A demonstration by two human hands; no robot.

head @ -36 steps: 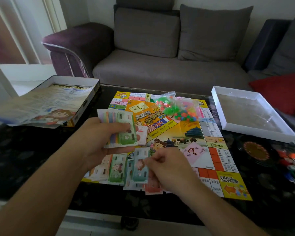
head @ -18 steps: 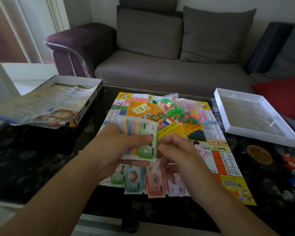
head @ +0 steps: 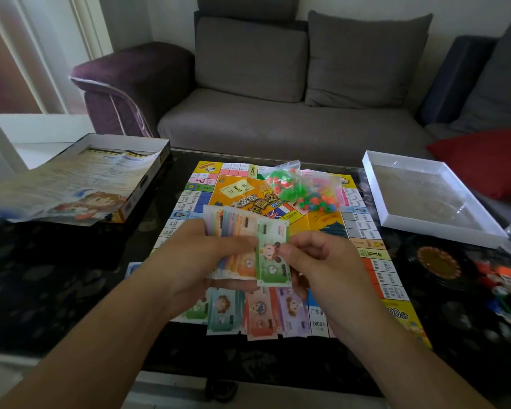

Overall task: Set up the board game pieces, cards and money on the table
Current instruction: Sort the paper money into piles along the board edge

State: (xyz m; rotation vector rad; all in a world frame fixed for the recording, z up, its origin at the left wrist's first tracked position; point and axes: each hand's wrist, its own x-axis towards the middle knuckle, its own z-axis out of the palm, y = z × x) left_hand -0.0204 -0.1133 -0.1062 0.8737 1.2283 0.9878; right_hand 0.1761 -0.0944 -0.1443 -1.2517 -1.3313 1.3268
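Left hand (head: 201,258) gripping, right hand (head: 316,261) pinching.

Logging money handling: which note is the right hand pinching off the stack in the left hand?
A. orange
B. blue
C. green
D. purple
C: the right hand pinches the green note at the front of the stack that the left hand holds.

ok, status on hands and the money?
Left hand grips fanned stack of paper play money. Right hand pinches top green bill. Four sorted piles on colourful game board. Nothing blocking.
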